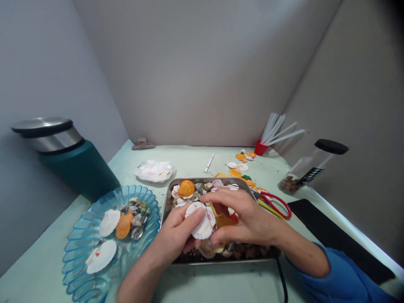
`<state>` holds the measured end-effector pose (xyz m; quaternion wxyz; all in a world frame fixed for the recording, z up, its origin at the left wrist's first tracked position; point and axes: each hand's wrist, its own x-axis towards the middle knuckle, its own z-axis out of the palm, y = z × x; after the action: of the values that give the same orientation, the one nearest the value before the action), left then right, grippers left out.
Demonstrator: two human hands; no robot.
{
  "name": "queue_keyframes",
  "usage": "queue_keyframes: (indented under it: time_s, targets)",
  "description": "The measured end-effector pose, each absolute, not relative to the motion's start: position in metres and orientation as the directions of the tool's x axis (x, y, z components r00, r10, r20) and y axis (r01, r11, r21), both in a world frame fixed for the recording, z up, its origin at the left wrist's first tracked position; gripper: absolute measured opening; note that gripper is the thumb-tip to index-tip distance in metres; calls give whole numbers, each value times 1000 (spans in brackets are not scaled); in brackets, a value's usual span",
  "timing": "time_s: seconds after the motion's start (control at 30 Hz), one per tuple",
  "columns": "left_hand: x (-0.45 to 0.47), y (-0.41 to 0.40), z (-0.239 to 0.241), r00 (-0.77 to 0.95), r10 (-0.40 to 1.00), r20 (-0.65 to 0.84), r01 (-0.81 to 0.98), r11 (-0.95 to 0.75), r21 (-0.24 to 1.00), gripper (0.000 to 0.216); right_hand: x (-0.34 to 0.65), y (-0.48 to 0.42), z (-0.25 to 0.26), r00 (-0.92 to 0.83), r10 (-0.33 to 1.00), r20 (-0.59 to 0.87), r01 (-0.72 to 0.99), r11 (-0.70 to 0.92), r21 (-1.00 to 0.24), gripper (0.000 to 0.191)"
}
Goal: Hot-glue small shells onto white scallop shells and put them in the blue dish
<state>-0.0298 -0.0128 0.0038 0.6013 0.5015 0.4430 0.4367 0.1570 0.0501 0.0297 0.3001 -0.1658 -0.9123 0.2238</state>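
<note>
A white scallop shell [199, 225] with pink marks near its right edge is held over the metal tray [217, 263]. My left hand [178, 231] pinches it, thumb flat on its face. My right hand [246, 214] curves around the shell's right side, fingertips at the top edge and thumb near the lower edge. Behind the right fingers shows a yellow tool with a red part [222, 219], probably a glue gun, mostly hidden. Small shells and an orange scallop shell [186, 189] fill the tray around my hands.
Left stands a blue fluted plate [74, 248] with shells, beside a teal bottle [78, 168]. Behind lie a white plastic bundle [154, 171] and a white stick [208, 163]. Right are red-handled pliers [277, 202], a red cup [260, 148] of sticks, a clear jar [311, 168] and a black phone-like slab [334, 235].
</note>
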Motion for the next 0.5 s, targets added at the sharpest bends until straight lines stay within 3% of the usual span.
queue_keyframes:
  time_s: [0.2, 0.5]
  targets:
    - [-29, -13, 7, 201, 973, -116, -18, 122, 992, 36, 156, 49, 30, -769, 446, 457, 199, 847, -493, 64]
    - [-28, -13, 8, 177, 978, -111, -76, 126, 989, 28, 154, 47, 29, -775, 440, 453, 213, 857, -469, 62]
